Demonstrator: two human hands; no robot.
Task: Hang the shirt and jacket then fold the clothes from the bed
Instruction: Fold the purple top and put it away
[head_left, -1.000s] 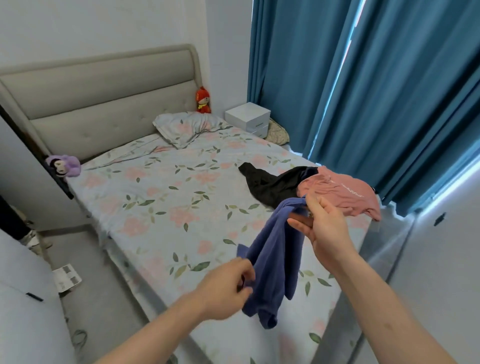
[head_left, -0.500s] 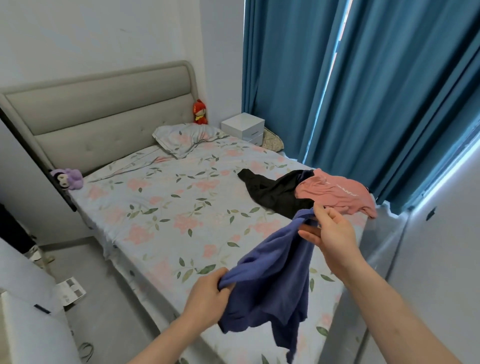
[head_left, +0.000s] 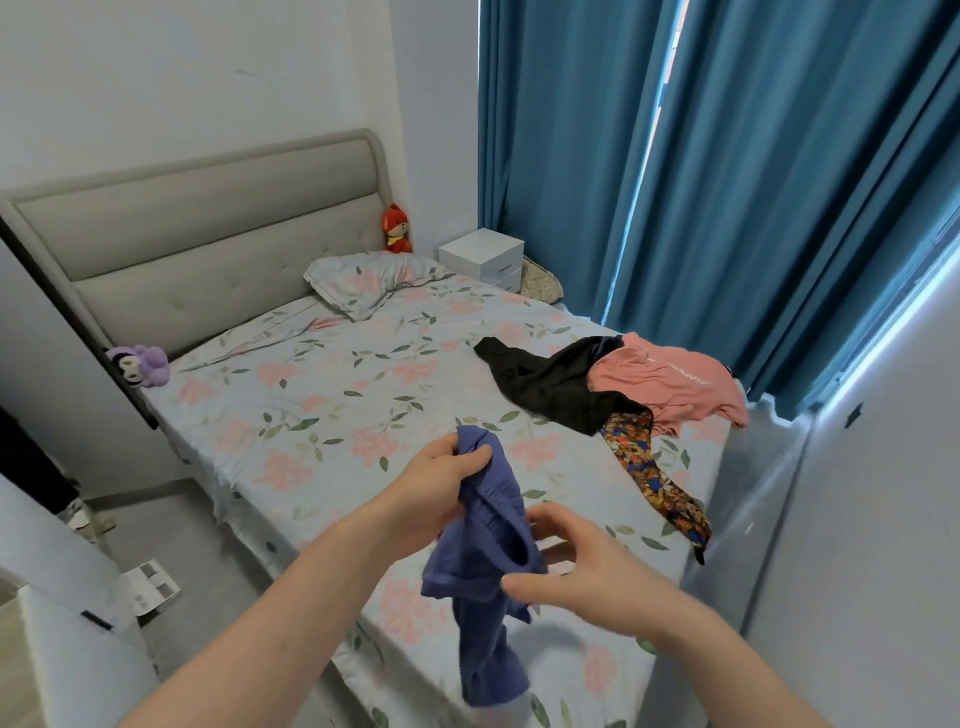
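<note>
- Since the earlier frame my left hand (head_left: 444, 483) has climbed to the top of the purple garment (head_left: 480, 551), my right hand (head_left: 576, 566) has let go of its upper end and dropped lower, and a patterned multicoloured cloth (head_left: 652, 480) now lies uncovered on the bed.
- Closest to me, the purple garment hangs in the air over the near edge of the bed (head_left: 322, 415), its lower part dangling down past the mattress side.
- I see my left hand closed on the garment's top edge, fingers curled over the bunched fabric.
- My right hand sits just right of the garment's middle, fingers spread and loosely curved; the thumb lies against the fabric, but I cannot tell whether it grips anything.
- Beyond the hands, the floral sheet covers the mattress, with grey floor on the left and a paper sheet (head_left: 148, 592) lying on it.
- Further right on the bed, the patterned cloth trails toward the mattress edge, its upper end tucked under a black garment (head_left: 545, 384), which lies partly beneath a pink shirt (head_left: 670, 382).
- Farther back, a floral pillow (head_left: 369, 280) rests by the grey padded headboard (head_left: 208, 228), a purple plush (head_left: 143, 364) at the left side and a red plush (head_left: 397, 228) in the corner.
- Teal curtains (head_left: 727, 171) hang along the right, a white box (head_left: 480, 257) beside them.
</note>
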